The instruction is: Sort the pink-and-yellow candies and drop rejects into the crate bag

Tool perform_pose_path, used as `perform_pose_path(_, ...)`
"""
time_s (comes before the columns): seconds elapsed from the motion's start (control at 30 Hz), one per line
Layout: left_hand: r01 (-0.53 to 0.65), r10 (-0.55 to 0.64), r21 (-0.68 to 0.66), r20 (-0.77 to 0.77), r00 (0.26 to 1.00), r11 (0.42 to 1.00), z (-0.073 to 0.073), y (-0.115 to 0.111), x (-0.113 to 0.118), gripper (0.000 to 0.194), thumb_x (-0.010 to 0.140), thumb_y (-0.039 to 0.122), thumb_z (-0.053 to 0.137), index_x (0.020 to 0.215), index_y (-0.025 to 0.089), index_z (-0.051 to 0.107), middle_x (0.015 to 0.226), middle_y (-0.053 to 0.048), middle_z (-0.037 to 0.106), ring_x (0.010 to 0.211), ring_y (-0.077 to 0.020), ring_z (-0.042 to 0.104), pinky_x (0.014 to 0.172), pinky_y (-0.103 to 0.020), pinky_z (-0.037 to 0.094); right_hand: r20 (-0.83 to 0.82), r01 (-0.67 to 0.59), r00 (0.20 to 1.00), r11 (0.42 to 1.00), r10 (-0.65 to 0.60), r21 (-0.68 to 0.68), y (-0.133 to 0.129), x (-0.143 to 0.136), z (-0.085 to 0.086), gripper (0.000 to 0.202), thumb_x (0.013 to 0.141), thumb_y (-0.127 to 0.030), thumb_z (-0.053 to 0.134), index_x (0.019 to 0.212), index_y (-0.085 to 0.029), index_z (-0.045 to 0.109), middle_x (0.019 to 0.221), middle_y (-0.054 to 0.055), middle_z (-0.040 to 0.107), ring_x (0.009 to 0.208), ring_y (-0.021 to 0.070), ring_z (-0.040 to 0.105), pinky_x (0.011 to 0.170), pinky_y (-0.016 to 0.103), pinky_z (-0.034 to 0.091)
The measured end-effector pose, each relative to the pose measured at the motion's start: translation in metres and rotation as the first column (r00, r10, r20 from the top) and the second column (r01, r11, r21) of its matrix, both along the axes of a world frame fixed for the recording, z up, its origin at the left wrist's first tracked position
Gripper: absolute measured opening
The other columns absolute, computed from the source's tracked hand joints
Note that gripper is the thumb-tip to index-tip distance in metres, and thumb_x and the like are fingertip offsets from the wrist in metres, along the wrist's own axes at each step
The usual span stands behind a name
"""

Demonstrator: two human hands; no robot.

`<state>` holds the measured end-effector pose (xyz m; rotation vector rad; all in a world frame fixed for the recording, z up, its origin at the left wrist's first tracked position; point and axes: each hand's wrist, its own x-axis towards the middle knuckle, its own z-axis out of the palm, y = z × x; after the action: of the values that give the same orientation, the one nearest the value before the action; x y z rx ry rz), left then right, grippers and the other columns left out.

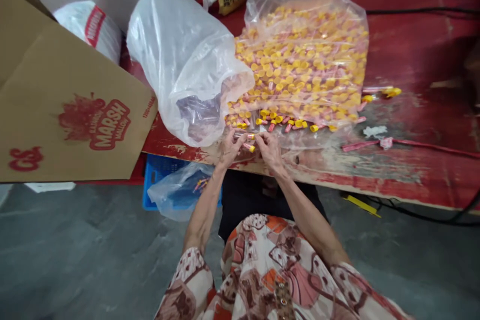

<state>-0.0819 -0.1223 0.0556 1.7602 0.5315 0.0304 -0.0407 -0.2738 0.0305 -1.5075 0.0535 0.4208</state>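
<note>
the small pink tube with a yellow cap lay crosswise between both hands at the near edge of the worn red bench, cap toward the right hand. the left hand pinched its pink end; the right hand gripped the capped end.

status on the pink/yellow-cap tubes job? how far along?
Done: cannot tell; the small bag in the blue crate under the table edge shows only a few pieces. In hand: left hand and right hand meet on one yellow-capped piece at the table's front edge. Left: the big clear bag looks full of capped tubes, with more spilled at its mouth. Probably early.
</note>
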Motion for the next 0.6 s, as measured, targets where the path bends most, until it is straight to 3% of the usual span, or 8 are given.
perform_pose_path(0.1,0.185,-0.168,0.254,-0.088,0.982,0.949,0.003,0.003,0.001,0.027,0.108,0.048,0.083,0.112,0.023,0.074,0.090,-0.001,0.078,0.075,-0.0173,0.076,0.070,-0.026,0.061,0.283,0.026,0.958,0.962,0.054,-0.271,-0.029,0.004,-0.012,0.030,0.110,-0.046,0.061,0.092,-0.024,0.070,0.094,0.007,0.077,0.088,0.0231,0.068,0.088,0.035,0.056)
perform_pose_path(0.17,0.287,-0.249,0.384,-0.147,0.957,0.877,0.003,-0.003,0.003,0.014,0.111,0.037,0.077,0.115,0.023,0.073,0.095,-0.001,0.080,0.083,-0.0190,0.080,0.080,-0.028,0.063,0.372,0.100,0.928,0.936,0.035,-0.337,-0.044,0.006,-0.021,0.030,0.114,-0.042,0.053,0.098,-0.024,0.072,0.104,0.010,0.079,0.095,0.0244,0.070,0.094,0.038,0.057)
perform_pose_path(0.27,0.407,-0.325,0.564,-0.246,0.913,0.718,0.003,-0.015,0.005,0.009,0.114,0.031,0.074,0.117,0.024,0.071,0.108,-0.005,0.083,0.099,-0.0234,0.083,0.087,-0.029,0.062,0.402,0.173,0.916,0.914,-0.012,-0.368,-0.056,0.006,-0.036,0.037,0.119,-0.044,0.046,0.103,-0.024,0.073,0.107,0.011,0.079,0.097,0.0253,0.071,0.096,0.039,0.058)
perform_pose_path(0.37,0.501,-0.363,0.654,-0.348,0.864,0.566,0.004,-0.019,0.008,0.011,0.114,0.034,0.073,0.118,0.024,0.071,0.119,-0.008,0.084,0.106,-0.0263,0.082,0.086,-0.030,0.060,0.412,0.202,0.911,0.899,-0.026,-0.389,-0.058,0.005,-0.045,0.043,0.122,-0.048,0.043,0.106,-0.024,0.074,0.105,0.010,0.079,0.098,0.0251,0.071,0.095,0.038,0.057)
perform_pose_path(0.47,0.553,-0.383,0.659,-0.401,0.832,0.510,0.003,-0.016,0.013,0.013,0.115,0.034,0.069,0.123,0.024,0.072,0.120,-0.008,0.084,0.108,-0.0265,0.081,0.085,-0.030,0.059,0.419,0.178,0.908,0.893,0.013,-0.414,-0.056,0.005,-0.047,0.044,0.123,-0.049,0.042,0.107,-0.024,0.075,0.107,0.010,0.080,0.099,0.0246,0.071,0.094,0.037,0.056)
perform_pose_path(0.6,0.563,-0.353,0.669,-0.439,0.826,0.485,0.001,-0.023,0.013,0.009,0.117,0.029,0.066,0.119,0.022,0.072,0.112,-0.009,0.082,0.102,-0.0255,0.080,0.085,-0.030,0.058,0.394,0.121,0.917,0.901,0.059,-0.416,-0.059,0.006,-0.037,0.044,0.119,-0.051,0.041,0.109,-0.024,0.074,0.110,0.013,0.082,0.102,0.0262,0.074,0.095,0.038,0.058)
